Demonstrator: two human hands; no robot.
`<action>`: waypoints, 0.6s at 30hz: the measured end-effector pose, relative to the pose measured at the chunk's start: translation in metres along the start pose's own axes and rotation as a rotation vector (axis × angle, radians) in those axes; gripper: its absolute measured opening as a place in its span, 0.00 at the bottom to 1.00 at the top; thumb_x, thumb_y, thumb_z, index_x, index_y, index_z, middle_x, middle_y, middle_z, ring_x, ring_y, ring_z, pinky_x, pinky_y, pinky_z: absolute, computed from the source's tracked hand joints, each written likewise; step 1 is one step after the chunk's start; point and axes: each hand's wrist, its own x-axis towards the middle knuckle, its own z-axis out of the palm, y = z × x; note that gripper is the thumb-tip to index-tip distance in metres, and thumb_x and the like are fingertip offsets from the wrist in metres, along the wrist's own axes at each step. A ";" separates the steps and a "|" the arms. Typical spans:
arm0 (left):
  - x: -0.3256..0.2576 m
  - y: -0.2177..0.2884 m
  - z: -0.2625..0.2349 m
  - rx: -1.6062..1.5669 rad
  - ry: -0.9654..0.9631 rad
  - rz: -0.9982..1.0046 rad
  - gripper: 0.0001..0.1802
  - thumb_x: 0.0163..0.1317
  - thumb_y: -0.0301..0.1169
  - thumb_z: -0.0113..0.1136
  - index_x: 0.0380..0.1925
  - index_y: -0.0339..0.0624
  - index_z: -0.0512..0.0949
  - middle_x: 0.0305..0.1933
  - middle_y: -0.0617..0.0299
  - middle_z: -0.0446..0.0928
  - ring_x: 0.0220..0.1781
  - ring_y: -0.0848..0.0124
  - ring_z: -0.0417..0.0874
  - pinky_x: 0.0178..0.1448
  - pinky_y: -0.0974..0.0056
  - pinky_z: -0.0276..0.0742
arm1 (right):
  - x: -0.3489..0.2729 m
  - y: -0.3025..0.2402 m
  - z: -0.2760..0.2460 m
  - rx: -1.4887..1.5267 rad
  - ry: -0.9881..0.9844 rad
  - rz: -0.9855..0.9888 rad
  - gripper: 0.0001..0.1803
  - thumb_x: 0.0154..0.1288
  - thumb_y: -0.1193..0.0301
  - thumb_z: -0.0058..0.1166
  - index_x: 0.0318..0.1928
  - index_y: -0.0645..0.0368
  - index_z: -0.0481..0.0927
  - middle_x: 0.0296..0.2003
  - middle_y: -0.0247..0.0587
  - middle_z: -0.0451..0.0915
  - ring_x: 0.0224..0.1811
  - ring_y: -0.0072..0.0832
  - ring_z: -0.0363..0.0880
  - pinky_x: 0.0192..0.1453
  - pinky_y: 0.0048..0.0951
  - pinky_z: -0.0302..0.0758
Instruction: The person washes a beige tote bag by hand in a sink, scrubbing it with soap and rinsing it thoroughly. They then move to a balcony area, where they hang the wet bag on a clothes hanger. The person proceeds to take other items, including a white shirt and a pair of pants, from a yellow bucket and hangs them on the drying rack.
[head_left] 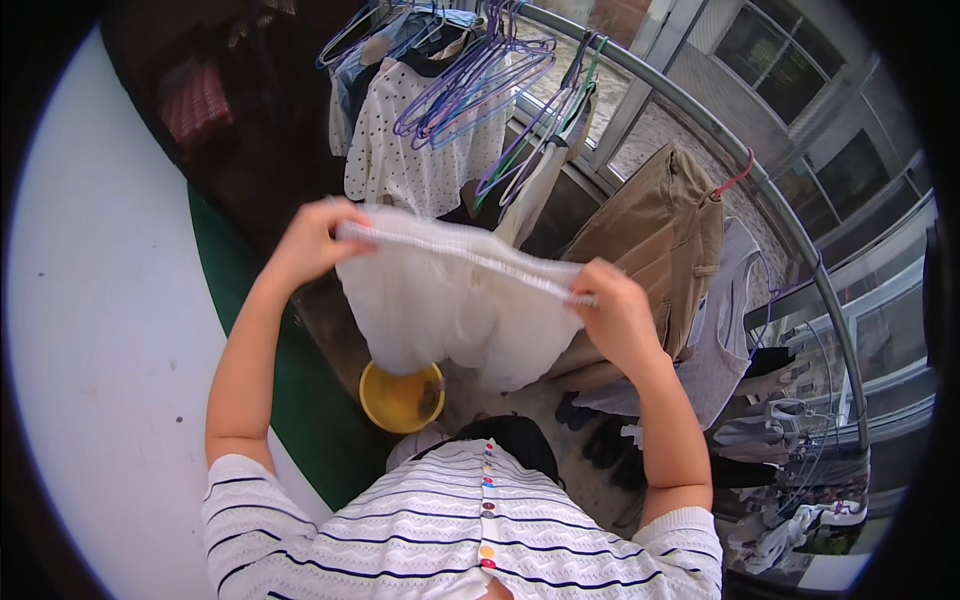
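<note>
Between my two hands stretches a thin white garment [450, 295] with a gathered waistband, perhaps a skirt or shorts; its lower part is blurred by motion. My left hand [318, 240] pinches the waistband at one end. At the other end my right hand [618, 308] grips the same band, a little lower in the picture. The cloth hangs down from the band, and its hem is just above a yellow basin [374, 408] on the floor. Something dark lies inside the basin.
A curved metal rail [690, 97] carries purple hangers [475, 95], a dotted white blouse [400, 120], brown trousers [655, 235] and a grey top [728, 310]. Small laundry [775, 430] hangs at right. A white surface [110, 330] fills the left, and windows [780, 55] stand behind the rail.
</note>
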 end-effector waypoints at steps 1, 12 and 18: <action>-0.009 -0.006 0.008 -0.097 -0.170 -0.174 0.12 0.45 0.20 0.70 0.30 0.38 0.79 0.33 0.60 0.77 0.36 0.65 0.77 0.41 0.65 0.74 | -0.005 0.003 -0.002 0.008 -0.156 0.051 0.11 0.49 0.82 0.61 0.32 0.62 0.73 0.33 0.46 0.76 0.38 0.47 0.76 0.40 0.40 0.73; -0.002 0.035 0.046 -0.239 0.078 0.127 0.10 0.51 0.20 0.65 0.31 0.40 0.75 0.29 0.62 0.71 0.32 0.67 0.73 0.35 0.66 0.67 | 0.153 -0.025 0.028 -0.263 0.368 0.060 0.19 0.59 0.60 0.61 0.43 0.61 0.77 0.41 0.44 0.75 0.44 0.45 0.78 0.42 0.42 0.76; -0.001 0.019 0.055 -0.203 -0.012 0.180 0.10 0.49 0.21 0.65 0.31 0.41 0.75 0.27 0.58 0.71 0.30 0.60 0.75 0.34 0.62 0.70 | 0.191 0.001 0.044 -0.833 0.185 0.447 0.28 0.51 0.54 0.66 0.46 0.61 0.77 0.47 0.43 0.76 0.50 0.37 0.78 0.51 0.41 0.69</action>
